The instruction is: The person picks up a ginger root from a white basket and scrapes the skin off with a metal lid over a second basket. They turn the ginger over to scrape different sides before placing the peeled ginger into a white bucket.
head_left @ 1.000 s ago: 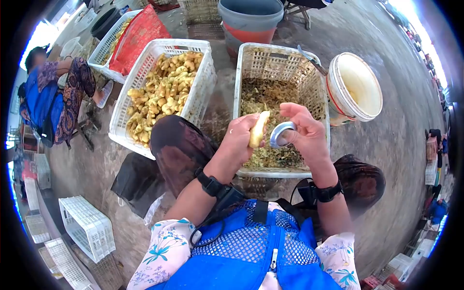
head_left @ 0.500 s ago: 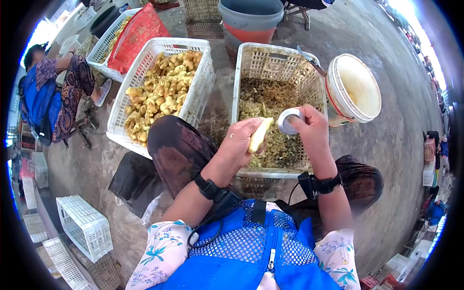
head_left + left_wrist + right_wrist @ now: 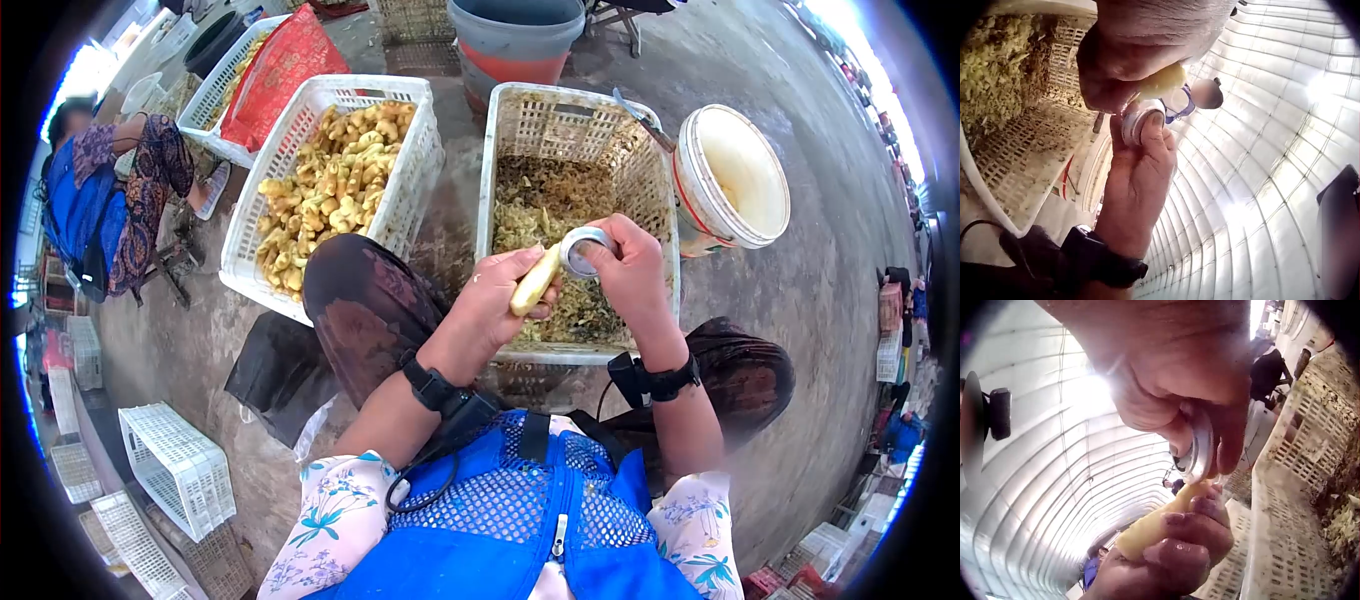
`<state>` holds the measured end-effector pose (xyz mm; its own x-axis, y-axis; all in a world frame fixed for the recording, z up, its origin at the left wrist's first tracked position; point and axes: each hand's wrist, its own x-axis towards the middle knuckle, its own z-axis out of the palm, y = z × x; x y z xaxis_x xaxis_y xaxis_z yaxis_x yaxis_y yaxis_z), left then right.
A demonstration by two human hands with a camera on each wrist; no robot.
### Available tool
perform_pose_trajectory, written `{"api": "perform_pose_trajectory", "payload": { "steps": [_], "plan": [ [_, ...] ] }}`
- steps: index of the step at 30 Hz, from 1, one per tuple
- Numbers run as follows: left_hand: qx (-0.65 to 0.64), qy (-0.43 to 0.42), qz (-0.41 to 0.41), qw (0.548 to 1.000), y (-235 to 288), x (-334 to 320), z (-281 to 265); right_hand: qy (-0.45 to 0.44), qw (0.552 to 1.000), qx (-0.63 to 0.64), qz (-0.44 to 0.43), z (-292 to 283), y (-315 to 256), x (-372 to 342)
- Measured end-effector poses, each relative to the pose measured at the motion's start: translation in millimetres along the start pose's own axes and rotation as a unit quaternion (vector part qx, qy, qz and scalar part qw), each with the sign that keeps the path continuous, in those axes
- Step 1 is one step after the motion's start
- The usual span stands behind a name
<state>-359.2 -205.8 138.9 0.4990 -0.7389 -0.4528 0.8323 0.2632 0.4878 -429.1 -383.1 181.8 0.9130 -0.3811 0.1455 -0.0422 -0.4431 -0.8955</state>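
Observation:
My left hand (image 3: 497, 292) grips a pale, peeled-looking piece of ginger (image 3: 533, 284), its fingers wrapped round it. In my right hand (image 3: 638, 275) is a silver metal ring (image 3: 569, 256), held between thumb and fingers. The ring's edge meets the upper end of the ginger; in the right wrist view the ring (image 3: 1204, 450) sits right at the tip of the ginger (image 3: 1147, 532). Both hands are above a white crate (image 3: 487, 190) with brown and yellowish peelings (image 3: 550, 190) in it. The left palm is hidden in the head view.
Left of the peelings crate stands a white crate (image 3: 428, 160) full of ginger (image 3: 335, 190). A white bucket (image 3: 690, 180) is at the right, with a knife (image 3: 645, 122) by the crate's corner. A grey bucket (image 3: 515, 35) stands behind. Another person (image 3: 95, 210) sits far left.
The right hand with the metal ring has turned and moved left, bringing the ring from apart to against the ginger's end. The left hand keeps its grip, with the ginger tilted slightly more.

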Motion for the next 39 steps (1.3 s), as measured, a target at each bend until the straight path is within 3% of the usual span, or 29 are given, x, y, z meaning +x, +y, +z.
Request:
{"api": "perform_pose_trajectory", "payload": {
  "steps": [2, 5, 8, 11, 13, 16, 17, 20, 21, 23, 25, 28, 29, 33, 36, 38, 39],
  "plan": [
    [-0.005, 0.017, -0.021, 1.0, 0.1, -1.9, 4.6, -0.005, 1.0, 0.001, 0.002, -0.8, -8.1, 1.4],
    [-0.031, -0.033, 0.012, 0.999, -4.2, 7.6, -11.7, -0.033, 0.997, 0.061, 0.04, 0.8, -16.2, -0.3],
    [0.015, 0.058, 0.056, 0.997, -2.2, 5.1, 0.1, -0.04, 0.99, 0.089, -0.098, 14.1, 1.8, -8.9],
    [-0.03, 0.066, 0.097, 0.993, -5.0, 4.7, 10.4, -0.088, 0.994, 0.018, -0.065, 16.8, -13.1, -14.5],
    [0.012, 0.054, 0.091, 0.994, -7.0, 6.1, 2.5, -0.086, 0.993, 0.009, -0.084, 17.8, -11.5, -12.4],
    [0.03, -0.022, 0.043, 0.998, -5.1, 1.3, -13.3, -0.055, 0.996, 0.035, 0.063, 0.5, -0.5, 5.8],
    [0.029, -0.057, 0.024, 0.998, -2.0, 1.2, -15.7, -0.042, 0.997, 0.033, 0.051, -5.0, 6.2, 8.3],
    [-0.041, -0.049, 0.027, 0.998, 2.2, 1.3, -9.3, -0.067, 0.99, 0.116, 0.052, -3.3, -22.8, -2.0],
    [-0.045, -0.013, 0.04, 0.998, 0.6, 3.1, -3.8, -0.067, 0.987, 0.145, -0.022, 4.6, -16.5, -5.9],
    [-0.048, 0.06, 0.068, 0.995, -2.0, 6.9, 8.8, -0.106, 0.988, 0.033, -0.11, 6.8, -11.7, -12.0],
    [0.012, 0.042, 0.053, 0.998, 3.5, -4.4, 12.8, -0.087, 0.982, -0.026, -0.168, 10.6, -14.7, -10.7],
    [0.05, -0.008, 0.033, 0.998, -1.4, -3.4, 2.0, -0.067, 0.996, 0.048, 0.026, 1.8, -15.3, -1.3],
    [0.054, -0.03, 0.03, 0.998, -2.8, -0.8, -1.2, -0.057, 0.998, 0.007, -0.003, -2.5, -8.6, 4.2],
    [0.022, -0.035, 0.002, 0.999, 2.5, -2.1, -3.0, 0.023, 0.985, -0.165, 0.045, -21.9, 18.2, 21.1],
    [-0.014, -0.023, -0.015, 1.0, 3.3, -1.7, -4.3, -0.007, 0.998, 0.067, 0.013, -14.2, 6.2, 3.6],
    [-0.01, -0.018, -0.006, 1.0, 1.0, -1.1, -1.2, -0.061, 0.994, 0.083, -0.032, -7.4, 5.9, -2.1],
    [0.011, -0.018, -0.005, 1.0, -0.2, -1.1, -1.2, -0.074, 0.994, 0.074, -0.013, -4.7, -2.6, -2.8]
  ]
}}
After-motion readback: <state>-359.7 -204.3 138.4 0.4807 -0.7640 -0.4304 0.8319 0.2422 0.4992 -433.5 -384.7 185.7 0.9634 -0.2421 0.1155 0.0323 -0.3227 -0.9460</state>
